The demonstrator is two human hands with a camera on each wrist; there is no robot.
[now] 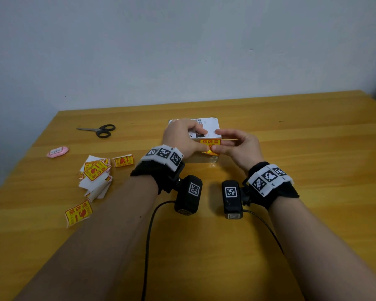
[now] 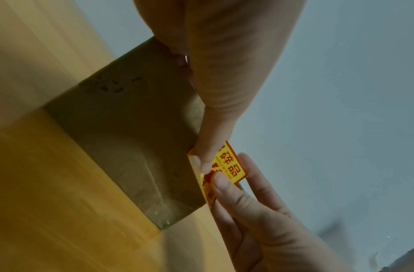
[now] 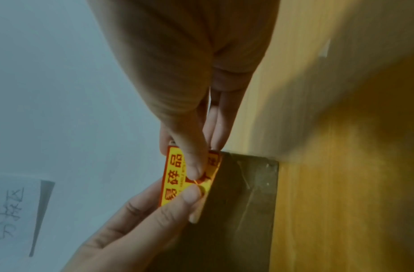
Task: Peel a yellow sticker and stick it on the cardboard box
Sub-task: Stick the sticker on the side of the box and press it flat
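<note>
A small cardboard box (image 1: 195,159) (image 2: 131,138) (image 3: 245,202) with a white label on top stands mid-table. A yellow sticker (image 1: 211,141) (image 2: 232,166) (image 3: 173,174) with red print sits at the top edge of its near face. The sticker's lower part lies against that face and its upper part stands above the edge. My left hand (image 1: 189,137) holds the box, fingers curled over the top and thumb (image 2: 204,156) pressing the sticker's left side. My right hand (image 1: 237,144) pinches the sticker, thumb (image 3: 194,165) in front and fingers behind.
On the wooden table (image 1: 313,153), left of the box, lie black scissors (image 1: 100,130), a pink oval object (image 1: 57,151), a pile of stickers and white backing papers (image 1: 95,174), and two loose stickers (image 1: 78,212) (image 1: 123,160). The wall stands behind the table.
</note>
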